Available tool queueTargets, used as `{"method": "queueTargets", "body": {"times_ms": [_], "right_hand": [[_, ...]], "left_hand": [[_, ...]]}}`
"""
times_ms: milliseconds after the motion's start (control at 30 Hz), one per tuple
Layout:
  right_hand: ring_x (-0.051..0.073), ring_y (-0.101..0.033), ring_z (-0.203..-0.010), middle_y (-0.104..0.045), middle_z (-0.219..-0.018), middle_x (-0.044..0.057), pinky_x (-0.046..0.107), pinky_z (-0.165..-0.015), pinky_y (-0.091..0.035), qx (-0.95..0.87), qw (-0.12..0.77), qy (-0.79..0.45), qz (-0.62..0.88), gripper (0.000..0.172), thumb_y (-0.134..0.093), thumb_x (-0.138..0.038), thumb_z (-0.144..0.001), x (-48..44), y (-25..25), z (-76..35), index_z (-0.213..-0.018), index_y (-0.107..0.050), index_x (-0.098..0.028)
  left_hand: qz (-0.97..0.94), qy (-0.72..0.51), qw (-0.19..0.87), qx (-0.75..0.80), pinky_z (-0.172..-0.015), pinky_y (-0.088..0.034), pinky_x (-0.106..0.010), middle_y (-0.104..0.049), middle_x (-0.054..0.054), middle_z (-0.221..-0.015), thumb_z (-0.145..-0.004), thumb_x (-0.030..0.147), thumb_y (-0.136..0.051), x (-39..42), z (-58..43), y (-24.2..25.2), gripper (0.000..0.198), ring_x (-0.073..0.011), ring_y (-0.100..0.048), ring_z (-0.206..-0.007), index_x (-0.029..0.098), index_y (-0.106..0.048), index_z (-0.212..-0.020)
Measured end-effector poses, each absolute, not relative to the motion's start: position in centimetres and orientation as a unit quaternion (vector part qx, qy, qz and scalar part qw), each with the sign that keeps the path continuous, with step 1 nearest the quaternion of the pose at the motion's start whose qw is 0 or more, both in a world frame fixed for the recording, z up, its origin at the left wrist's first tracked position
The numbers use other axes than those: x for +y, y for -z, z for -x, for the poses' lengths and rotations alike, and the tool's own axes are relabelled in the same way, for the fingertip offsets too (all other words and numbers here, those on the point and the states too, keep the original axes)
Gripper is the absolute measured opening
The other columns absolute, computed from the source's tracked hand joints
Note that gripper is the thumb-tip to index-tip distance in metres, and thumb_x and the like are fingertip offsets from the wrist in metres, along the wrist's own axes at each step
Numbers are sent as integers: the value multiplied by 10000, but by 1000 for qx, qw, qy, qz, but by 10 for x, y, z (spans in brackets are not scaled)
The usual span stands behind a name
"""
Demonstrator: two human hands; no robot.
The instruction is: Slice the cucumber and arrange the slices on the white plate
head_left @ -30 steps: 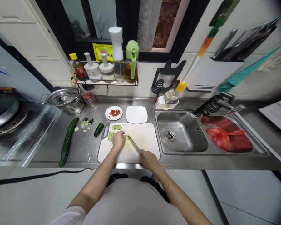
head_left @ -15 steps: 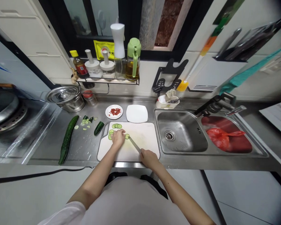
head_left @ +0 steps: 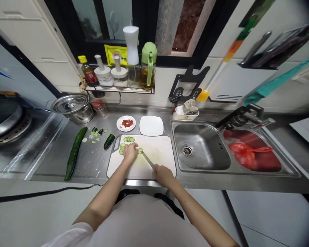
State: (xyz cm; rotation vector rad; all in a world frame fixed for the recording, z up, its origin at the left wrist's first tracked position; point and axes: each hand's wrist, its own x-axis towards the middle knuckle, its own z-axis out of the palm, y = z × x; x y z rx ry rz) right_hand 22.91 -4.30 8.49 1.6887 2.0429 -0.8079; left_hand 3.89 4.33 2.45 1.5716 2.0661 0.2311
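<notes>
On the white cutting board (head_left: 164,156), my left hand (head_left: 130,152) is closed over a cucumber piece (head_left: 140,151), whose pale cut end shows at the fingertips. My right hand (head_left: 164,175) grips a knife (head_left: 148,160) by its handle, low on the board. The blade points up and left, its tip at the cut end. A row of cucumber slices (head_left: 129,139) lies above my left hand, with more slices (head_left: 122,148) just left of it. How much cucumber is under my palm is hidden.
Left of the board are a cucumber chunk (head_left: 109,141), small cucumber scraps (head_left: 94,133) and a long whole cucumber (head_left: 75,154). Behind it stand a plate of chopped red pieces (head_left: 119,127) and a white plate (head_left: 151,125). A double sink (head_left: 201,168) is at right.
The view has shifted slightly. Both hands, the knife and the cucumber piece keep nearly the same places on the board.
</notes>
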Motion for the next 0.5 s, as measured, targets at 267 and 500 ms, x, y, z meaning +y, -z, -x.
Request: {"method": "queueTargets", "body": {"times_ms": [267,500], "right_hand": [[264,-670,-952,-689,-1034,152,318,-706,-441,726,189,287,-596,287,-360,-165,-927,-33,-84,-223,-1116,-575,-143],[266,-670,-972,-689,-1045,156,327,-716,-454,728,197,282,-593,299,-356,-157,-924,-30,-85,-221,-1135,-567,-148]], "left_hand": [[-580,-88,266,765,-916,-361,-396,-726,-10,-949,-800,265,-611,47,-35,-22,178,-263,-573,-1081,317,-697,-946],[-578,-80,267,767,-914,-357,-398,-733,-14,-922,-800,270,-606,51,-35,-24,164,-259,-581,-1060,315,-708,-921]]}}
